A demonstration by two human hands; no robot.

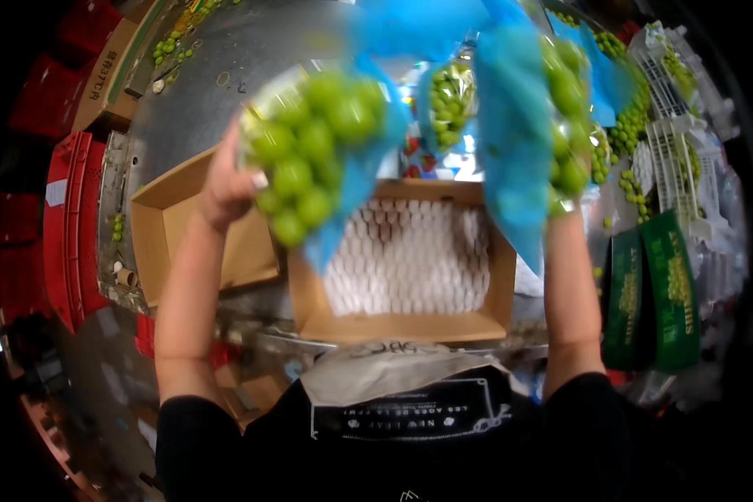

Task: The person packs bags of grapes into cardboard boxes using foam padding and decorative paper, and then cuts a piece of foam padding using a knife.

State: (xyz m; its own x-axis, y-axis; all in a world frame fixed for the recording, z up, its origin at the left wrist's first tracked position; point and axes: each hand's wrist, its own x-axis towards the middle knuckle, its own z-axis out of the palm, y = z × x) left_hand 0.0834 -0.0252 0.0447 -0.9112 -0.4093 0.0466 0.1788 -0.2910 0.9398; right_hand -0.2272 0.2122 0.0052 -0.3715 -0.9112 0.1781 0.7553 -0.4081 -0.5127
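Note:
My left hand (226,188) grips a bunch of green grapes (305,146) in clear wrap, with blue paper (351,209) hanging beside it. On the right, my right hand (565,222), mostly hidden, holds up a second bunch (565,125) with blue sheeting (514,142) along its inner side. Both bunches are blurred and raised above an open cardboard box (402,326) lined with white foam netting (406,259). Another wrapped bunch (448,105) sits behind that box, between the two held ones.
A second cardboard box (167,243) lies tilted at left, near red crates (67,230) and a carton (109,67). At right are loose bunches (627,117), white plastic baskets (673,151) and green printed cards (669,293). A grey worktable (217,58) stretches behind.

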